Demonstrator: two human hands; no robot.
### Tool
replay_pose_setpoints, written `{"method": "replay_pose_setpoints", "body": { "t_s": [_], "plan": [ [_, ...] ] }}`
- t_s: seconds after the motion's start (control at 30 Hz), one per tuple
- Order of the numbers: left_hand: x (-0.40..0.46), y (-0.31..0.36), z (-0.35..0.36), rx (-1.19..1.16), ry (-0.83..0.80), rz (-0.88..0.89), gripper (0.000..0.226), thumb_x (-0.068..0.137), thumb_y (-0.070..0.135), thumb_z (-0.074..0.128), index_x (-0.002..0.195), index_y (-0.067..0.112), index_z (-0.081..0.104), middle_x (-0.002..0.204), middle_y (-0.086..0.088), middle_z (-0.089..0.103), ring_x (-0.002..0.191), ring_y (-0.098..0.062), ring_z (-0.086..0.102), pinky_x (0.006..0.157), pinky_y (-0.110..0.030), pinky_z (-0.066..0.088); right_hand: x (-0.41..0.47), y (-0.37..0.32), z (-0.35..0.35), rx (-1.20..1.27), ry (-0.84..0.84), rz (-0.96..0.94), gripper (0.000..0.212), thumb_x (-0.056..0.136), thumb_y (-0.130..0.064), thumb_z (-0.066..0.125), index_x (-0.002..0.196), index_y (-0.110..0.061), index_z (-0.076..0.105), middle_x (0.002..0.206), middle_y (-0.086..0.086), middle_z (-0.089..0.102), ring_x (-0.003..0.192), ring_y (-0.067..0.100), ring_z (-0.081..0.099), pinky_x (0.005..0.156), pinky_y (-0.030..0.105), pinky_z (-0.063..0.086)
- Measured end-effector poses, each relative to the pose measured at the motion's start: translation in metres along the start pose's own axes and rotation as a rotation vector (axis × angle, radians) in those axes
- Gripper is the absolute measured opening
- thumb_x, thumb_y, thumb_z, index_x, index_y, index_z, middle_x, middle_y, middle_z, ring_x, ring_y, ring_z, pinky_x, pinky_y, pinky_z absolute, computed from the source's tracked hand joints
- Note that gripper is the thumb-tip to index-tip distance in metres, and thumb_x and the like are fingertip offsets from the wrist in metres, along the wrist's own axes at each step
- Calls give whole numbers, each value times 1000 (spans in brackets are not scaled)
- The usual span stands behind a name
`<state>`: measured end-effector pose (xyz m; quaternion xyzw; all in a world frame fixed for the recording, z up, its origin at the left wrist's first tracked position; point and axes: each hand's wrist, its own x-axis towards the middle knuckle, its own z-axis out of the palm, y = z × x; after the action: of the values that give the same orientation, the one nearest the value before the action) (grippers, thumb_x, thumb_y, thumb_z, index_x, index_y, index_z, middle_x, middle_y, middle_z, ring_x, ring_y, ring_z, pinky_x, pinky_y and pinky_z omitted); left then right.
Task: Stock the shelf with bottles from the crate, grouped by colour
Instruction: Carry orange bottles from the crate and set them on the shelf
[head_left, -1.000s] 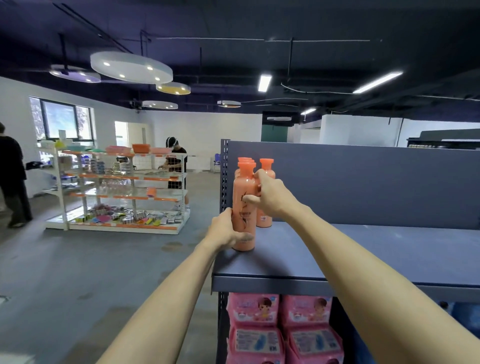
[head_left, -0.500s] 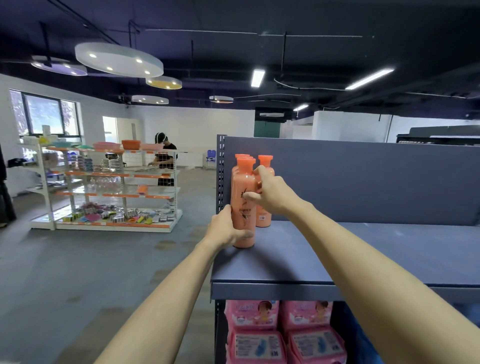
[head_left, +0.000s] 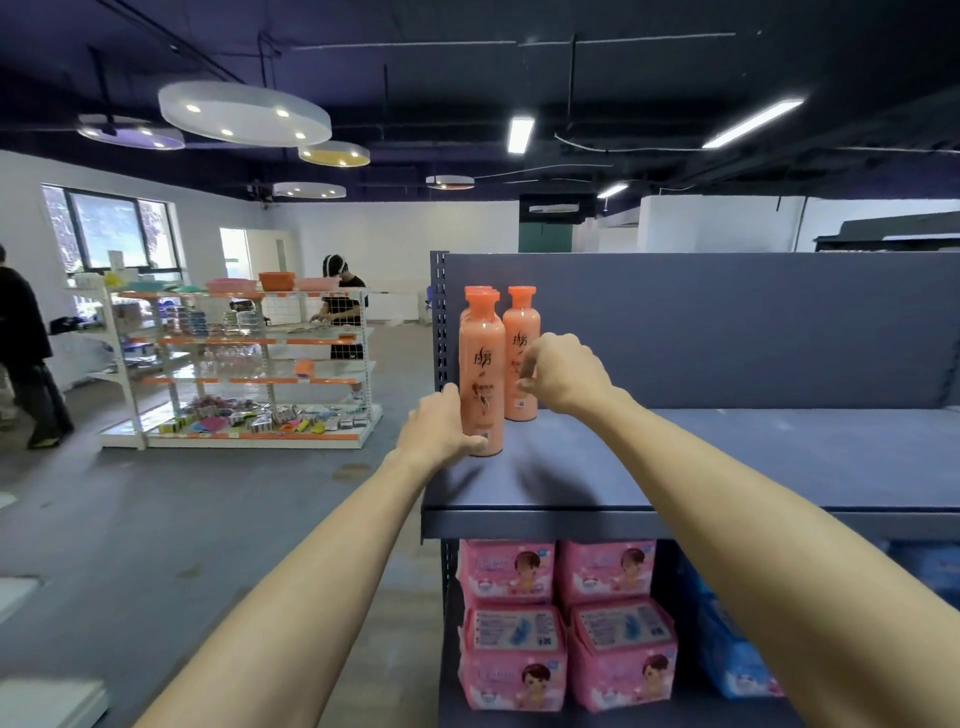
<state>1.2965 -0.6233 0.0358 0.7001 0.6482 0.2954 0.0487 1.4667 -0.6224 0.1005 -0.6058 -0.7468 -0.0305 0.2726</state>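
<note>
Three orange bottles (head_left: 482, 374) stand grouped at the shelf (head_left: 779, 457) corner; our left hand (head_left: 441, 428) curls round the front one's base, right hand (head_left: 563, 376) loosely curled beside it, holding nothing — next, probably release and fetch more.

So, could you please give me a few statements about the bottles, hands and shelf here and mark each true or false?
1. The orange bottles stand upright on the top shelf. True.
2. The left hand holds the front bottle near its base. True.
3. The right hand grips a bottle cap. False: it is by the rear bottle's body.
4. The packs below the shelf are green. False: they are pink.
</note>
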Motion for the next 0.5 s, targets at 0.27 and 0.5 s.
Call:
{"method": "replay_pose_setpoints", "body": {
  "t_s": [0.27, 0.5],
  "plan": [
    [-26, 50, 1, 256, -59, 21, 32, 75, 39, 70, 99, 22, 56, 105, -6, 64, 92, -27, 63, 81, -39, 54, -34, 27, -24, -71, -90, -152, 14, 82, -16, 64, 90, -21, 74, 91, 3, 70, 74, 27, 67, 67, 34, 55],
    [-50, 147, 33, 334, 28, -12, 25, 82, 33, 65, 102, 20, 60, 104, -5, 64, 90, -28, 60, 71, -32, 44, -61, 111, -63, -98, -112, -221, 31, 88, -44, 65, 112, -24, 65, 113, 3, 65, 96, 27, 63, 81, 37, 52]
  ]
}}
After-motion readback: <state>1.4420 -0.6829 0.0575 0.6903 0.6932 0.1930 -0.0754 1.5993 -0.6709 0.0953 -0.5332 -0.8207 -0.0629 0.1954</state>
